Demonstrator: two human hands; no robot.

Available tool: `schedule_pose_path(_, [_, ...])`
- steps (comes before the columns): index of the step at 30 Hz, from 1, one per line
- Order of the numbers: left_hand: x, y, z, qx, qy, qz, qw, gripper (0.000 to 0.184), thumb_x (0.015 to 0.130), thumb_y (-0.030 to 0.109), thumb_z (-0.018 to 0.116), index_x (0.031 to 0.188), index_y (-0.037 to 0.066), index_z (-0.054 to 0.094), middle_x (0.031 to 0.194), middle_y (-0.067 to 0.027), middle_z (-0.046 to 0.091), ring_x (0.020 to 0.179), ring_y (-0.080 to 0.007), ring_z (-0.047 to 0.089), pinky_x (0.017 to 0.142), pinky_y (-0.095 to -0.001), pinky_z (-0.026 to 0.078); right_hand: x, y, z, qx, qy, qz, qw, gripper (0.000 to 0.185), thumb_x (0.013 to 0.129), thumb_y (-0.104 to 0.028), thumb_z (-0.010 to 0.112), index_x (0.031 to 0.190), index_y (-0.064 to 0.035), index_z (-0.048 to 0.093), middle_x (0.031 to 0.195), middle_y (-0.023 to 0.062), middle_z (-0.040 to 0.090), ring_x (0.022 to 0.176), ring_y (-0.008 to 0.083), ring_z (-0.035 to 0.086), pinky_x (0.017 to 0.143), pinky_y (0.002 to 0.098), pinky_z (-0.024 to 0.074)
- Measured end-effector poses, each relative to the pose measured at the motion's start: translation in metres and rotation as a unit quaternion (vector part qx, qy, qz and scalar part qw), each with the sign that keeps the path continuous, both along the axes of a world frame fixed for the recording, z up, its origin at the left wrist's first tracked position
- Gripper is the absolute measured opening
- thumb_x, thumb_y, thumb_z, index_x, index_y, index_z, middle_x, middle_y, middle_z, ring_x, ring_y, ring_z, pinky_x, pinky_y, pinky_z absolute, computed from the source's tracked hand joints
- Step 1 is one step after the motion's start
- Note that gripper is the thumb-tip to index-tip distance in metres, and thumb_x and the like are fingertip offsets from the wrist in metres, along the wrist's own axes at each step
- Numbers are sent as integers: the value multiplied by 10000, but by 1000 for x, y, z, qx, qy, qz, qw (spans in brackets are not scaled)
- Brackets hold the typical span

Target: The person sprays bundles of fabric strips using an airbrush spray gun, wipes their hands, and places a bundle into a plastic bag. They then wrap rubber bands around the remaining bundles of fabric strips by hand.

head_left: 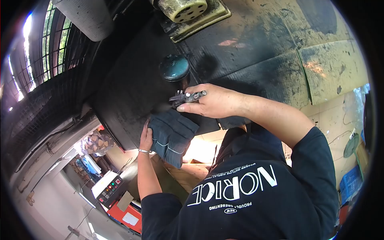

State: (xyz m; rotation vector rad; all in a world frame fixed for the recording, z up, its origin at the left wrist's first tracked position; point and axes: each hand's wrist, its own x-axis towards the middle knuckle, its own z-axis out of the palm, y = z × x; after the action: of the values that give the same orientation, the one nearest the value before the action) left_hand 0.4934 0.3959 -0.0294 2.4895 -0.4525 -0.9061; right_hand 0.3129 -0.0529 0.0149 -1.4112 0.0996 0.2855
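My right hand (pixel 212 100) is closed around a spray gun (pixel 185 97) with a dark, stained body. A round cup with a glossy teal top (pixel 174 67) sits just beyond it and seems joined to the gun. The gun's nozzle end points left, and a faint haze hangs in front of it. My left hand (pixel 147 138) grips the left edge of a bundle of dark blue-grey layered pieces (pixel 170 134), tied with thin pale bands. The bundle is tilted, a little below the gun. The left fingers are partly hidden behind it.
Black-stained cardboard (pixel 256 60) covers the work surface. At the top stands a yellowish round fitting with holes (pixel 191 12). A barred window (pixel 56 44) is at upper left. Down at lower left is a red machine with a button panel (pixel 110 188). A blue crate (pixel 351 182) sits at right.
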Motion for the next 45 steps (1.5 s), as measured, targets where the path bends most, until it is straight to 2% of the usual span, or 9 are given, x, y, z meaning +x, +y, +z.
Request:
schedule_pose_path(6, [-12, -5, 13, 16, -7, 8, 1000, 645, 928, 383, 503, 1361, -78, 376, 1376, -214, 444, 1292, -270, 412, 1088, -328, 287, -5, -9, -17, -77, 22, -12, 997, 414, 903, -391, 573, 1045, -7, 629, 972, 209, 657, 965, 359, 616, 880, 400, 475])
schedule_pose_path(11, [-34, -20, 42, -4, -14, 16, 1000, 685, 877, 373, 566, 1352, -84, 382, 1342, -205, 468, 1247, -272, 449, 1063, -340, 322, -4, -9, -6, 3, -9, 12, 1000, 372, 905, -368, 575, 1036, -25, 636, 947, 199, 662, 935, 358, 622, 860, 391, 477])
schedule_pose_path(21, [-81, -50, 70, 59, -108, -77, 989, 1293, 506, 514, 839, 1424, -100, 167, 1448, -262, 279, 1354, -346, 294, 1125, -395, 229, -13, -21, -12, 0, -29, 5, 1000, 372, 905, -356, 577, 993, 2, 631, 915, 213, 658, 886, 377, 618, 814, 396, 480])
schedule_pose_path(25, [-111, -78, 80, 185, -132, -151, 962, 1468, 392, 501, 885, 1428, -115, 45, 1493, -298, 134, 1404, -374, 163, 1150, -406, 177, -12, -23, -6, 10, -42, 36, 998, 325, 913, -310, 610, 1041, -12, 621, 825, 152, 648, 763, 229, 607, 761, 333, 480])
schedule_pose_path(29, [-117, -97, 85, 223, -114, -127, 960, 1503, 372, 454, 907, 1431, -114, 3, 1506, -308, 67, 1418, -402, 87, 1162, -407, 144, -24, -31, -15, -80, -1, -15, 997, 338, 904, -332, 580, 975, -7, 636, 864, 203, 660, 842, 364, 623, 796, 396, 481])
schedule_pose_path(37, [-116, -65, 65, 109, -113, -102, 982, 1484, 417, 403, 912, 1437, -101, -41, 1520, -288, 14, 1432, -375, 46, 1169, -392, 112, -37, -11, 12, 56, -77, -11, 995, 350, 905, -355, 589, 904, -10, 649, 675, 119, 617, 648, 222, 580, 685, 350, 476])
schedule_pose_path(41, [-120, -59, 61, 68, -115, -86, 987, 1475, 429, 383, 913, 1440, -93, -51, 1526, -275, 0, 1436, -365, 29, 1169, -388, 100, -51, -9, -1, -85, -58, -46, 994, 321, 908, -346, 567, 949, -46, 672, 860, 192, 664, 832, 335, 632, 791, 388, 495])
schedule_pose_path(43, [-119, -57, 57, 67, -125, -95, 985, 1464, 439, 380, 908, 1442, -90, -50, 1527, -274, 3, 1436, -366, 24, 1169, -389, 96, -56, -2, 14, -10, -162, -22, 987, 336, 906, -359, 567, 941, -40, 669, 819, 188, 656, 793, 330, 628, 775, 390, 490])
schedule_pose_path(45, [-120, -54, 56, 79, -134, -103, 982, 1453, 449, 380, 904, 1443, -89, -47, 1528, -274, 5, 1436, -368, 22, 1169, -389, 92, -56, 4, 28, 7, -91, 11, 996, 359, 902, -365, 569, 939, -17, 652, 768, 181, 642, 739, 339, 606, 749, 390, 477])
